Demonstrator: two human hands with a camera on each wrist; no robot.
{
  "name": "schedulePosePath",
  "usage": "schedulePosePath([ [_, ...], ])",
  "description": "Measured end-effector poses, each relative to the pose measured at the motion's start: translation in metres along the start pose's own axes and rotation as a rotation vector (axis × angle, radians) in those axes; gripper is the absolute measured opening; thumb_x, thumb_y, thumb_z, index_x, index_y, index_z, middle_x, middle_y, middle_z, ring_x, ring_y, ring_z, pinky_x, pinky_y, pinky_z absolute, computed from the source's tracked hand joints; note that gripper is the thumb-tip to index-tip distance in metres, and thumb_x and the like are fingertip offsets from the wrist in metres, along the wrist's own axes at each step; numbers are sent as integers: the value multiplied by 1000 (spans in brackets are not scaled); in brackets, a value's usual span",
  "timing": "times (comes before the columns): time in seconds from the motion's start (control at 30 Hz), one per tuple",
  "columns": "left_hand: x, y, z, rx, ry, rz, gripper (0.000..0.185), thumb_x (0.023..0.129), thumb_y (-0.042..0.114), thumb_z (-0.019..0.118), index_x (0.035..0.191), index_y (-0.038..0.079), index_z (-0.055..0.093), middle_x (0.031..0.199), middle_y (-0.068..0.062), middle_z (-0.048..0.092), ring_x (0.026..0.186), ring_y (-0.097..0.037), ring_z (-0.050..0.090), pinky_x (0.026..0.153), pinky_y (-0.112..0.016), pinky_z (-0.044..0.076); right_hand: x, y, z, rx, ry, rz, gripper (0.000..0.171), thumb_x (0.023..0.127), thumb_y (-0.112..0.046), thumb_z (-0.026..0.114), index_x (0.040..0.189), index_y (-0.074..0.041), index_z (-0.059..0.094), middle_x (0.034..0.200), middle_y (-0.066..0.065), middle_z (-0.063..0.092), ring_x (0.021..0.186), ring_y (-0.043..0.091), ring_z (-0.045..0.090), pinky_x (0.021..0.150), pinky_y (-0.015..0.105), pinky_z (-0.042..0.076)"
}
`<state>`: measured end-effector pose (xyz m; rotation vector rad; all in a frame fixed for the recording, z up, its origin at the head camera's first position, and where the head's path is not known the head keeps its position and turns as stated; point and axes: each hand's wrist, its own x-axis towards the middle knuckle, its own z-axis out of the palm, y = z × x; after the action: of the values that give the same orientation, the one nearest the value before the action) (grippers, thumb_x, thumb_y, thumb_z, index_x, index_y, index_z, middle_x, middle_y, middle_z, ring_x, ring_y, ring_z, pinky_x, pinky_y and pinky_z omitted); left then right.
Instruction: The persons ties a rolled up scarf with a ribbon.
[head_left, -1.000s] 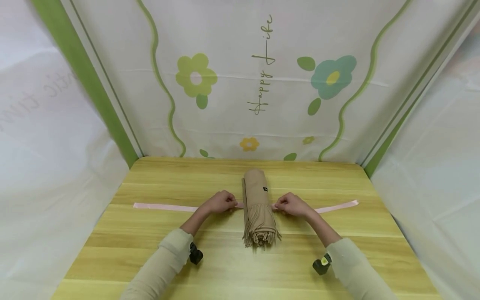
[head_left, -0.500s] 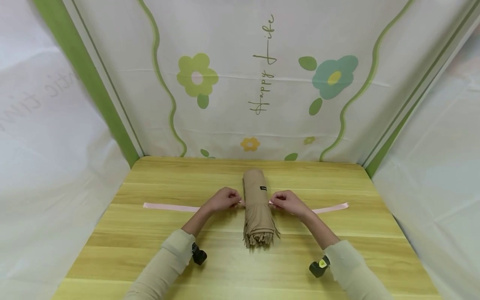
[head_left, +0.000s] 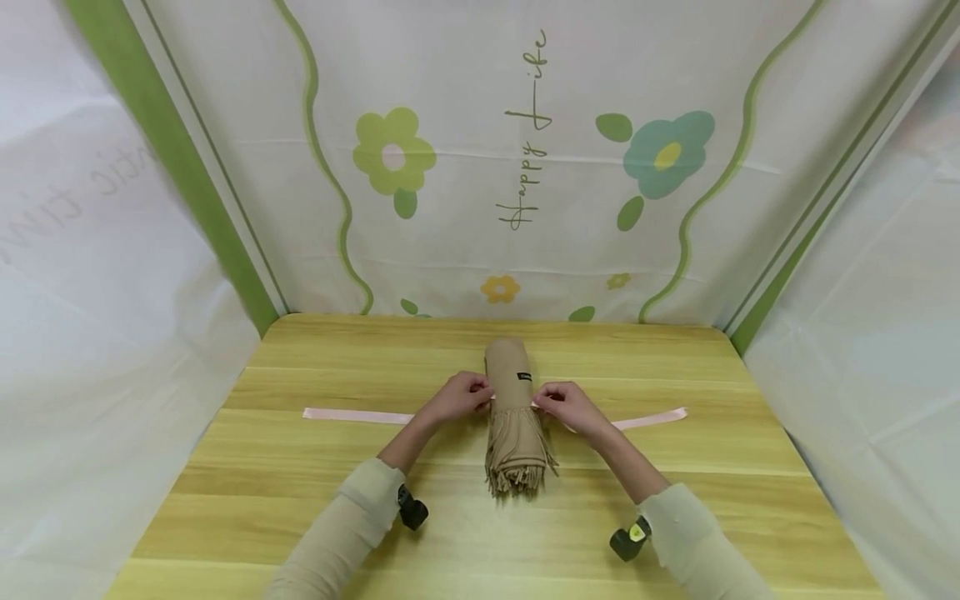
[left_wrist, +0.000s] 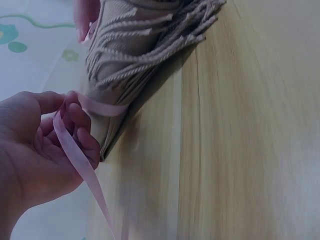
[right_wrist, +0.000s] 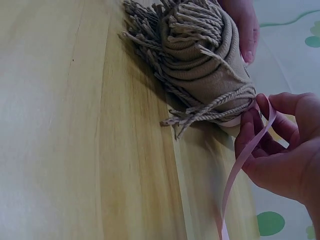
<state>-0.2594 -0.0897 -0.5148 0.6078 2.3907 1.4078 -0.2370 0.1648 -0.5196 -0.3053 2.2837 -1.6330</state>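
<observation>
We see the rolled scarf on the desk, its long axis running near to far, between left hand and right hand, neither clearly nearer; the fingers of both pinch the pink ribbon beside it.

Yellowish wood-grain table, far corners rounded; rolled beige scarf lying near its middle, fringed end nearer; pink ribbon, tails trailing across wood either side.
</observation>
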Motion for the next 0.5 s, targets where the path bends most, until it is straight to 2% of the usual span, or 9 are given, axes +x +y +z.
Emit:
schedulePosePath([
  [0.07, 3, 1, 5, -12, 4, 1, 24, 104, 10, 51, 88, -2, 65, 80, -23, 65, 63, -17, 50, 57, -21, 41, 0, -1, 2, 13, 1, 2, 23, 101, -11, 57, 104, 9, 67, 102, 23, 66, 90, 25, 61, 79, 35, 55],
  [0.3, 11, 6, 18, 10, 21, 7, 21, 103, 11, 52, 90, 1, 64, 77, -6, 64, 65, -9, 54, 59, -20, 45, 3, -1, 8, 39, 4, -5, 23, 101, -12, 57, 102, 9, 67, 96, 14, 66, 88, 22, 61, 80, 39, 56],
  [0.5, 12, 10, 17, 34, 22, 1, 21, 103, 13, 53, 90, 3, 66, 76, -5, 64, 65, -11, 55, 59, -22, 46, 4, -1, 9, 45, 9, 3, 22, 102, -13, 56, 101, 6, 67, 83, 7, 60, 80, 18, 56, 73, 34, 53],
])
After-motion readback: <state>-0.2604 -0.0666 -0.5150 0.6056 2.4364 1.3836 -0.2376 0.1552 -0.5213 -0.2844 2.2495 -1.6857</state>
